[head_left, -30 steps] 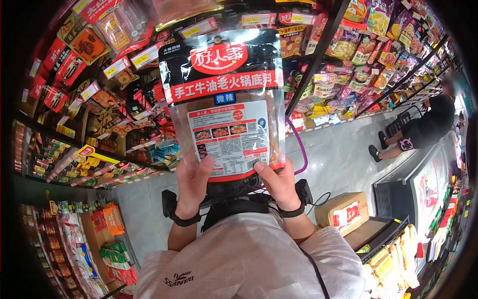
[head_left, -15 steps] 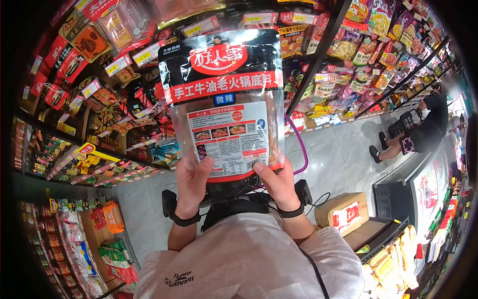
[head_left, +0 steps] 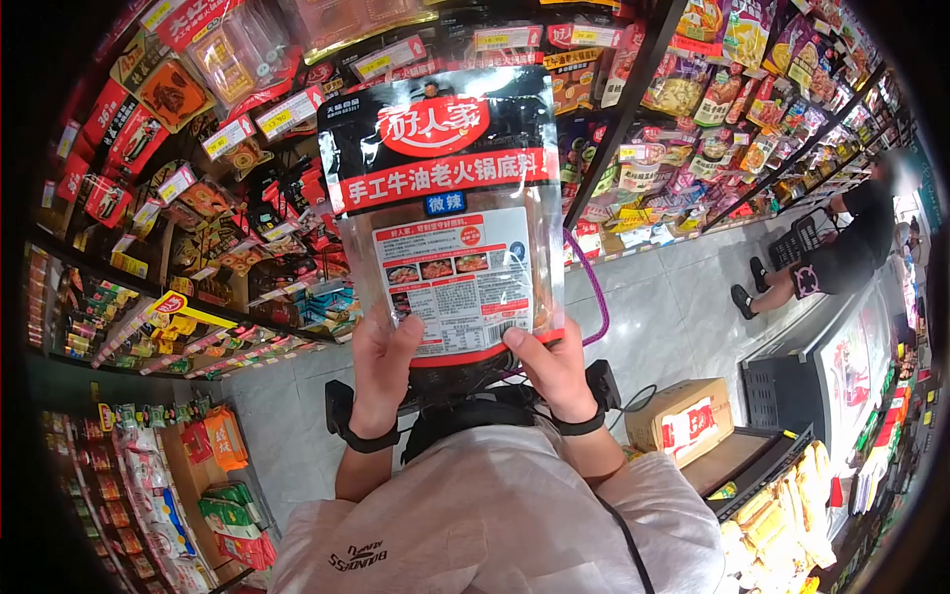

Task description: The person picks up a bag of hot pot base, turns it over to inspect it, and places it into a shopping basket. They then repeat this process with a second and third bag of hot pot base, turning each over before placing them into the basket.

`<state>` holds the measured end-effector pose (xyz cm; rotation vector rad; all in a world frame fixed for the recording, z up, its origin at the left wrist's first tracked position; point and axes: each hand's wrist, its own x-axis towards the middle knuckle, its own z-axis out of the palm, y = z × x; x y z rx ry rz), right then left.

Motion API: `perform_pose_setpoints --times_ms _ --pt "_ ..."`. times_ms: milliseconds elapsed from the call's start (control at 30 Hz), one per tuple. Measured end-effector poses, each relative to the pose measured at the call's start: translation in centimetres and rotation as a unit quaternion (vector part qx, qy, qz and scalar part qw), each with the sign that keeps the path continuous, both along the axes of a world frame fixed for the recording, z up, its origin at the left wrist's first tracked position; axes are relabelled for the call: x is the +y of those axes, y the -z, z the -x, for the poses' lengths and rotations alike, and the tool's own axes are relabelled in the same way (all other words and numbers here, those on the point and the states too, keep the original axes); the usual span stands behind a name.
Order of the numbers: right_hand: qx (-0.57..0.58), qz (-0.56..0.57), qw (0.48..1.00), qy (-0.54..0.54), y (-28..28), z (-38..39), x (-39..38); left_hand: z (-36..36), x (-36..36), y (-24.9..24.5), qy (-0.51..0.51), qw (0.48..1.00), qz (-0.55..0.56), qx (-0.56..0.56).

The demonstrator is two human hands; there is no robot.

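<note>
A large bag of hot pot base, black and red at the top with a white printed label, is held upright in front of me. My left hand grips its lower left corner, thumb on the front. At the lower right corner my right hand pinches it the same way. The fingers behind the bag are hidden. Both wrists wear black straps with dark devices. Behind the bag's right side hangs a purple cord.
Shelves of packaged seasonings with price tags rise ahead and to the left. More bagged goods fill the right shelves. A cardboard box and a freezer stand at right. A person in dark clothes is beyond, near a black basket.
The bag has dipped very slightly and stays in both hands. The person at the far right has shifted a little.
</note>
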<state>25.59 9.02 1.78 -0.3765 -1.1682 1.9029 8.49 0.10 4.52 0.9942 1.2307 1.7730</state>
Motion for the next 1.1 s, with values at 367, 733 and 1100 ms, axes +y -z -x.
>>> perform_pose_setpoints --times_ms 367,733,1100 --pt "-0.001 0.030 0.999 -0.019 0.1 0.0 0.2 -0.4 0.3 -0.2 -0.014 1.000 0.005 -0.010" --pt "-0.001 0.015 1.000 0.006 -0.4 -0.2 0.0 -0.1 0.4 0.3 0.004 1.000 0.017 0.012" --pt "-0.066 -0.035 0.996 0.042 -0.4 -0.8 -0.1 0.1 0.8 0.2 0.008 1.000 0.022 0.000"
